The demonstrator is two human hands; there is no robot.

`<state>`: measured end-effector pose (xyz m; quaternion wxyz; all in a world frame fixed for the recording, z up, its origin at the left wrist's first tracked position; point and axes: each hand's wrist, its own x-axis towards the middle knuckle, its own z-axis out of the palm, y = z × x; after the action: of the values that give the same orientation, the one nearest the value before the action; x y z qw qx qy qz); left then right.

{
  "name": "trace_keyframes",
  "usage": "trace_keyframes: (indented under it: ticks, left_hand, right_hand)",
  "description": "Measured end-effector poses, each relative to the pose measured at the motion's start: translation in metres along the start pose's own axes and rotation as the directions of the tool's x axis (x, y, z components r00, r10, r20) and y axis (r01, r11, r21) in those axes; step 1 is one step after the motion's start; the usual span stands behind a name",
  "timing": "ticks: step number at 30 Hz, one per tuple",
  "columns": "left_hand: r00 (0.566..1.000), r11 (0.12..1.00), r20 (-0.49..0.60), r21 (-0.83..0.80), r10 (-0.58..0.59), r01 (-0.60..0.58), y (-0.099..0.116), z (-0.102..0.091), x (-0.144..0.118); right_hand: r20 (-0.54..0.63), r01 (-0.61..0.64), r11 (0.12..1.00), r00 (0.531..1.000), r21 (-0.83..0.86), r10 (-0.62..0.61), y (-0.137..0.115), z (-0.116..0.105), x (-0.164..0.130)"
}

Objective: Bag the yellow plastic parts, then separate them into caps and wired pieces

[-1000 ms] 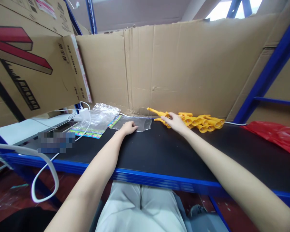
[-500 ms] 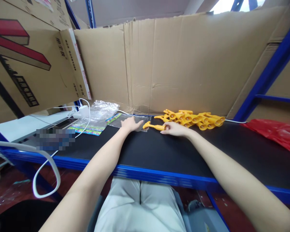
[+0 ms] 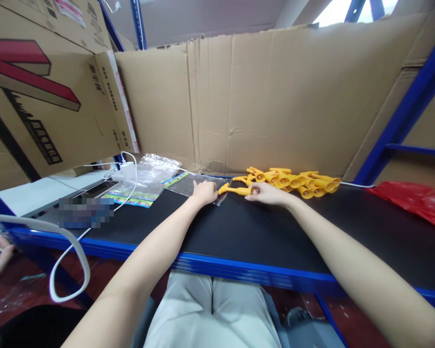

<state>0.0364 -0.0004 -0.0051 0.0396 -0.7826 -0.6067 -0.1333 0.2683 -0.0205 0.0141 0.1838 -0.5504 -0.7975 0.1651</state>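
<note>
My right hand (image 3: 267,194) is closed round the flared cup end of a yellow plastic toy (image 3: 235,190), whose hooked, hammer-like head points left. That head lies over the open end of a clear plastic bag (image 3: 183,186) with a colourful printed strip. At the bag's right end, my left hand (image 3: 204,193) has its fingers drawn together on the film, close to the toy's tip. Its fingertips are partly hidden. Just behind my right hand lies a pile of several matching yellow toys (image 3: 293,180), cup ends facing me.
More clear bags (image 3: 152,176) are stacked at left, beside a white charger (image 3: 126,169) and cable. A red plastic bag (image 3: 413,200) lies at far right. Cardboard (image 3: 293,96) walls the back of the black tabletop (image 3: 239,232). Another person's hand (image 3: 5,249) shows at the left edge.
My left hand has moved right, from lying spread on the bag to fingers bunched at its end beside the toy. My right hand still holds the toy. The other person's hand has risen into view.
</note>
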Motion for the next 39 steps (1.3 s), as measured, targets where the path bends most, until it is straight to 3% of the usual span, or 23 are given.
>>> trace_keyframes:
  ticks: [9,12,15,17,19,22,24,25,27,29,34,39]
  left_hand:
    - [0.949,0.966,-0.211,-0.066,0.233,-0.252,0.013,-0.004,-0.006]
    - [0.918,0.924,-0.246,-0.146,0.311,-0.353,0.017,-0.003,-0.007]
    - [0.921,0.9,-0.224,-0.236,0.317,-0.367,0.01,-0.003,-0.003]
    - [0.945,0.919,-0.231,-0.268,0.229,-0.289,-0.002,-0.005,0.001]
    - [0.962,0.959,-0.274,-0.268,0.017,-0.093,-0.022,-0.006,0.004]
    - [0.875,0.909,-0.275,-0.25,-0.398,0.335,-0.057,-0.004,0.007]
    - [0.794,0.804,-0.19,-0.301,-0.577,0.512,-0.076,-0.001,0.009]
    - [0.774,0.768,-0.147,-0.33,-0.616,0.548,-0.082,0.0,0.01]
    - [0.773,0.741,-0.099,-0.384,-0.627,0.552,-0.09,0.0,0.013]
    - [0.774,0.734,-0.118,-0.43,-0.623,0.525,-0.091,-0.002,0.015]
    - [0.711,0.699,-0.203,-0.49,-0.673,0.522,-0.089,-0.011,0.014]
    - [0.742,0.692,-0.248,-0.617,-0.623,0.374,-0.083,-0.019,0.016]
  right_hand:
    - [0.057,0.216,0.972,0.973,0.091,-0.222,-0.02,0.014,0.026]
    - [0.015,0.286,0.958,0.958,0.029,-0.286,-0.03,0.022,0.04]
    - [-0.021,0.281,0.958,0.959,-0.055,-0.283,-0.039,0.033,0.047]
    - [-0.041,0.251,0.964,0.966,-0.091,-0.256,-0.044,0.04,0.047]
    - [-0.064,0.234,0.969,0.969,-0.079,-0.239,-0.047,0.047,0.046]
    - [-0.079,0.237,0.97,0.969,0.055,-0.232,-0.049,0.056,0.045]
    - [-0.085,0.234,0.957,0.971,0.169,-0.223,-0.049,0.06,0.046]
    - [-0.092,0.229,0.948,0.973,0.221,-0.213,-0.049,0.061,0.047]
    - [-0.105,0.22,0.926,0.975,0.308,-0.197,-0.048,0.062,0.046]
    - [-0.112,0.214,0.908,0.976,0.36,-0.185,-0.046,0.059,0.043]
    - [-0.166,0.241,0.892,0.968,0.382,-0.19,-0.039,0.047,0.034]
    - [-0.235,0.253,0.906,0.956,0.34,-0.179,-0.043,0.035,0.031]
